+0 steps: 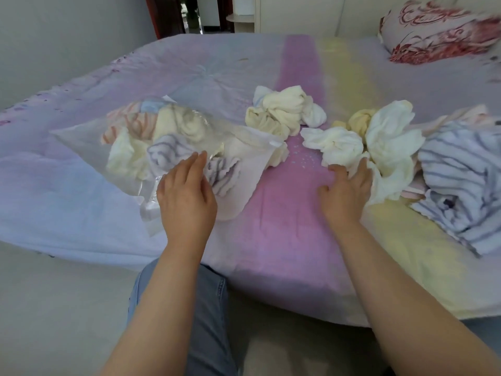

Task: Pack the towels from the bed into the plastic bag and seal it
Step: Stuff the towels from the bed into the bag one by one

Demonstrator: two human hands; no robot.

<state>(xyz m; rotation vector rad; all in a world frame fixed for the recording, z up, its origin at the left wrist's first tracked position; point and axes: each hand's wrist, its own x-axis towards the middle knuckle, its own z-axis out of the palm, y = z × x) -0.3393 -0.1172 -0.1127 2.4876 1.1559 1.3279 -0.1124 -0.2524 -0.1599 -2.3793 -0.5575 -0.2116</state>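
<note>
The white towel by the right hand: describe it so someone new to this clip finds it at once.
Start at the bed and follow its pink stripe up to the person's right hand. Its fingertips touch a crumpled white towel lying just past them. Unlike the blue-striped towel farther right and the towels inside the plastic bag, it is plain white and loose on the sheet.

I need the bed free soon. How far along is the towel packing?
Several towels already sit inside the plastic bag. The left hand rests on it, fingers straight; the right hand touches a white towel. Left: the cream bundle, the striped towel, and sealing.
</note>
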